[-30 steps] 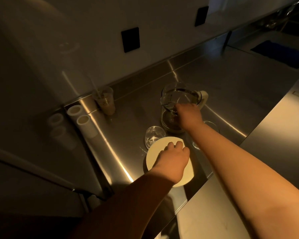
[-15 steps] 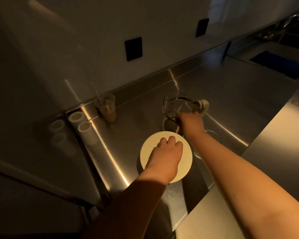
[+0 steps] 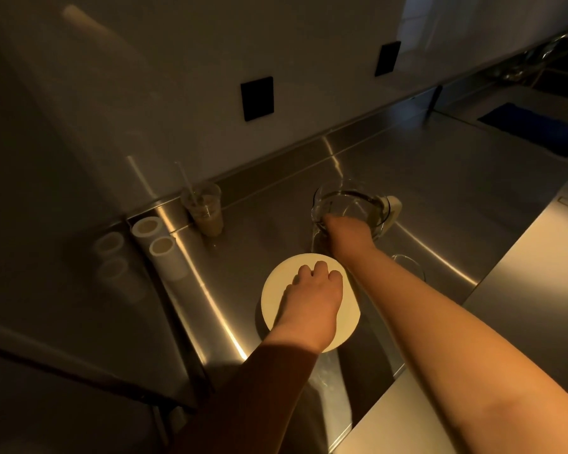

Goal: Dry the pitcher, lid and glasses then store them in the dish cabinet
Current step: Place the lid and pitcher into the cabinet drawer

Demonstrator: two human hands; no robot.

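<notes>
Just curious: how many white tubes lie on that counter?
2 white tubes, side by side at the counter's left end: one nearer the wall, one nearer. Fainter shapes leftward look like reflections.

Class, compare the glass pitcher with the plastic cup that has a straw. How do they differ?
The pitcher is wider and has a pale handle; the plastic cup is narrower, with a straw. The right hand grips the pitcher's rim; the cup stands untouched by the backsplash. Both are clear and upright on the steel counter.

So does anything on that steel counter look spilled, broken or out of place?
Nothing looks spilled or broken. The one outsider is a plastic iced drink cup with a straw by the back wall, not part of the glassware. The pitcher stands upright, and the lid is whole.
</notes>
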